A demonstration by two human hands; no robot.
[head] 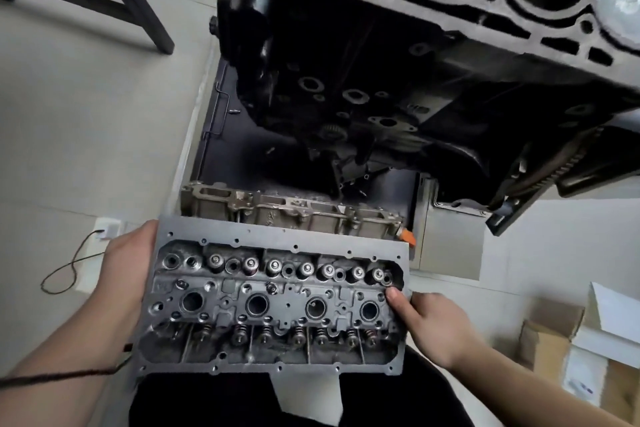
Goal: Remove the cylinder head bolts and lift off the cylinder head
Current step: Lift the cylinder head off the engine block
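The cylinder head, a flat rectangular slab of dull grey cast metal, sits at lower centre of the frame, off the block and held between both hands. Its upturned face shows four round bores, coiled valve springs and shiny valve caps. The left hand grips its left edge; the right hand grips the right edge, thumb on top. The black block, with open round cylinders, fills the upper right.
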